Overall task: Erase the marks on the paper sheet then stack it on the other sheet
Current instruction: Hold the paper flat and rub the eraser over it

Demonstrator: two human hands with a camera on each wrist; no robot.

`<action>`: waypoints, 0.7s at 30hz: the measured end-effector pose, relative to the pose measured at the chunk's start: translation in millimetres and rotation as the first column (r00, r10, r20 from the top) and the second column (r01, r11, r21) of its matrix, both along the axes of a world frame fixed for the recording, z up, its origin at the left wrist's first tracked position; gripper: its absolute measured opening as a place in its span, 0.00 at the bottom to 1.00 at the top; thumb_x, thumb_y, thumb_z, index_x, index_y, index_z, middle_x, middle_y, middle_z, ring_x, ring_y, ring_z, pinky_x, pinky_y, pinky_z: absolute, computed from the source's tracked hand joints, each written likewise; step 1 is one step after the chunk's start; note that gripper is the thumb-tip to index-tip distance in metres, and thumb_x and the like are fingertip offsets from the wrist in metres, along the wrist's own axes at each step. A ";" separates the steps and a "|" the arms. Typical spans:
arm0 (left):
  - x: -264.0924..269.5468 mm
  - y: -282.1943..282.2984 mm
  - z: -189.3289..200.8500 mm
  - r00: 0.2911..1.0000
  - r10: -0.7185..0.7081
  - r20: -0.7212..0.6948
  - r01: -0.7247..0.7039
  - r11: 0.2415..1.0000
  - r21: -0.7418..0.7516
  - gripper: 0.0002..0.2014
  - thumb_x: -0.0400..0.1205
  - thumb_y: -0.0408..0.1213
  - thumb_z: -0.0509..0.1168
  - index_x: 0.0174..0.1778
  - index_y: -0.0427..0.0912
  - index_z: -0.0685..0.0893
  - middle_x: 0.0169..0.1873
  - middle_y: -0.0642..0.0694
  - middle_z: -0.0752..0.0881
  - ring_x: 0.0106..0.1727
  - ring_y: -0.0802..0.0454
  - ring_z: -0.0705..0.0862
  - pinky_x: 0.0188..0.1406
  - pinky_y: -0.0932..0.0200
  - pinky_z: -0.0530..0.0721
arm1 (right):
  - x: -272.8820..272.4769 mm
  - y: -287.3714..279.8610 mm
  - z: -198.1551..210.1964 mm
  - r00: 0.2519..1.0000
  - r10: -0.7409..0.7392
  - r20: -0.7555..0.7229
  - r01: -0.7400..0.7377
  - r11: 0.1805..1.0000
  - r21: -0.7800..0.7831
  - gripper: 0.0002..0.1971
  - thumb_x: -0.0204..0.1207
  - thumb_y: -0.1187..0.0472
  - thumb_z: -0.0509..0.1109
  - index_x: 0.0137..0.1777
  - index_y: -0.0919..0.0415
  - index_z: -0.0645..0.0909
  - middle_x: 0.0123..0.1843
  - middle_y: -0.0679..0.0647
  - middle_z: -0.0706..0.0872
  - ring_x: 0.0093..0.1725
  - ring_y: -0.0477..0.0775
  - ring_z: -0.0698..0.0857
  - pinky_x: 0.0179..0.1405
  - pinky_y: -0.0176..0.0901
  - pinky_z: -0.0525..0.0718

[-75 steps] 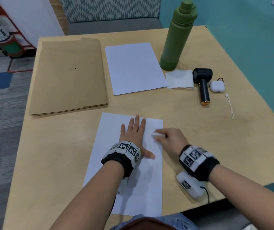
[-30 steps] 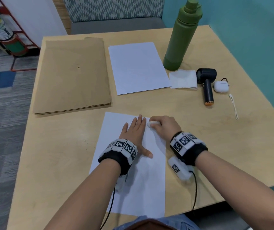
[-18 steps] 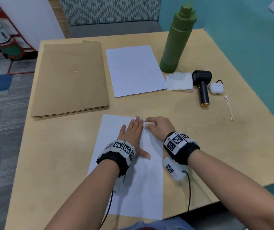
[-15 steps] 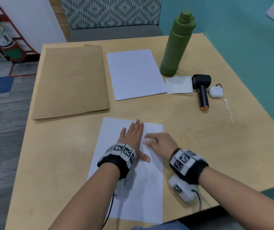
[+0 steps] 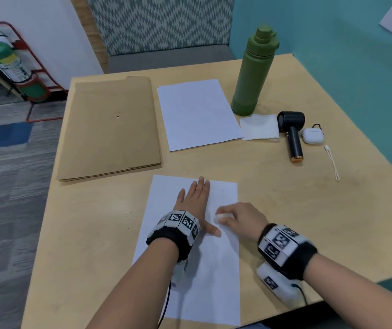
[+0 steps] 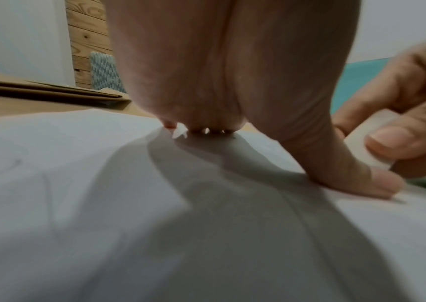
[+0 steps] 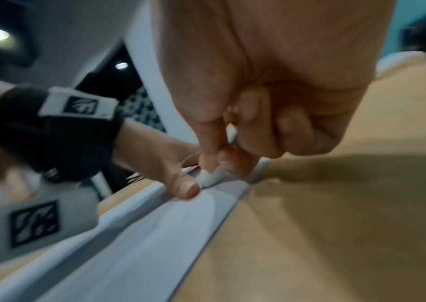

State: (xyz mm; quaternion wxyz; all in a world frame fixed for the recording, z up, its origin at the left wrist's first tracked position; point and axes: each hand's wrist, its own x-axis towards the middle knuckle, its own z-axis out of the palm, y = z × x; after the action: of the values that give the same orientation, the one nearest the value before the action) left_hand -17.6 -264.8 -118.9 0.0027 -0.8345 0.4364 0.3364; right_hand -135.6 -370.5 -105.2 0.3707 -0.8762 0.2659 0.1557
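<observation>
**Eraser on the near sheet, left palm holding it flat**

A green fire extinguisher (image 5: 5, 65) stands in a red rack on the floor at far left. On the light wooden table (image 5: 285, 198), a stack of brown paper envelopes (image 5: 109, 129) lies at the far left, and just beside it, to the right, a blank white paper sheet (image 5: 197, 115).

Nearer the person, a second white paper sheet (image 5: 190, 281) lies lengthwise at the table's front edge. The left hand (image 5: 193, 200) rests flat on its upper half, fingers straight and together, thumb spread to the right and pressed on the paper; the left wrist view shows the fingertips and thumb (image 6: 349, 175) touching the sheet. Just right of that thumb, the right hand (image 5: 240, 217) pinches a small white eraser (image 5: 221, 217) between thumb and curled fingers, its tip set on the paper near the sheet's right edge. The right wrist view shows the eraser (image 7: 210, 175) touching the sheet close beside the left thumb.

Further right, at the back, a tall olive-green bottle (image 5: 254, 74) stands upright, with a folded white tissue (image 5: 259, 127) in front of it, then a black handheld fan (image 5: 292, 134), a white earbud case (image 5: 312, 136) and a thin white cord (image 5: 332, 162).
</observation>
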 end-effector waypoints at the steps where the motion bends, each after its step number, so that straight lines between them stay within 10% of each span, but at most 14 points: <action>1: -0.9 0.0 0.7 1.000 0.008 0.001 -0.008 1.000 -0.001 0.67 0.65 0.63 0.74 0.81 0.43 0.29 0.80 0.49 0.27 0.81 0.51 0.30 0.79 0.46 0.33 | -5.6 -5.1 -3.5 0.999 0.034 0.000 -0.034 0.999 0.037 0.11 0.75 0.57 0.66 0.55 0.52 0.85 0.54 0.49 0.87 0.55 0.50 0.83 0.54 0.40 0.77; 4: -3.4 -1.4 2.5 0.999 0.047 0.003 -0.047 0.999 -0.019 0.65 0.67 0.65 0.72 0.81 0.42 0.29 0.80 0.49 0.28 0.82 0.51 0.31 0.79 0.46 0.35 | -16.7 -18.8 -11.6 0.955 -0.273 0.113 0.234 0.932 0.276 0.09 0.76 0.62 0.67 0.54 0.58 0.84 0.40 0.49 0.84 0.36 0.44 0.81 0.36 0.31 0.75; 7: -1.5 -0.7 9.3 0.992 0.126 -0.025 -0.128 0.986 -0.104 0.61 0.71 0.63 0.69 0.81 0.43 0.30 0.80 0.49 0.28 0.83 0.48 0.34 0.80 0.46 0.38 | -25.5 -34.0 -13.7 0.724 -0.682 0.105 0.542 0.657 0.524 0.09 0.79 0.62 0.64 0.55 0.63 0.82 0.28 0.53 0.79 0.16 0.44 0.71 0.14 0.32 0.66; 13: 13.6 46.8 20.5 0.993 0.116 0.035 -0.113 0.991 -0.074 0.57 0.73 0.60 0.69 0.82 0.48 0.31 0.80 0.52 0.27 0.81 0.49 0.30 0.77 0.44 0.31 | -23.4 -35.6 -1.3 0.544 -0.835 -0.081 0.500 0.245 0.830 0.09 0.83 0.63 0.57 0.50 0.64 0.79 0.34 0.57 0.82 0.23 0.46 0.81 0.22 0.34 0.81; 16: 13.0 72.6 18.7 0.995 0.089 0.042 -0.091 0.995 0.044 0.60 0.72 0.62 0.70 0.81 0.48 0.30 0.79 0.52 0.27 0.80 0.48 0.26 0.75 0.41 0.26 | -13.6 -21.2 5.1 0.599 -0.777 -0.194 0.403 0.083 0.912 0.11 0.82 0.60 0.57 0.43 0.64 0.77 0.31 0.57 0.86 0.31 0.51 0.87 0.33 0.39 0.88; 21: 2.5 78.0 16.5 0.990 0.131 0.050 -0.135 0.988 0.073 0.59 0.72 0.62 0.69 0.81 0.47 0.30 0.80 0.52 0.27 0.80 0.48 0.27 0.75 0.38 0.27 | 4.6 26.3 -5.4 0.906 -0.351 -0.236 0.277 0.070 0.958 0.09 0.74 0.58 0.62 0.48 0.65 0.75 0.45 0.59 0.89 0.46 0.55 0.89 0.49 0.42 0.88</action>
State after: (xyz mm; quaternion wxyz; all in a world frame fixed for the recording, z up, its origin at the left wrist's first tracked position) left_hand -15.1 -186.8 -102.4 0.0221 -0.8684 0.3663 0.3334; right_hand -131.0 -344.2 -110.6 0.8791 -0.3478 0.2710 0.1810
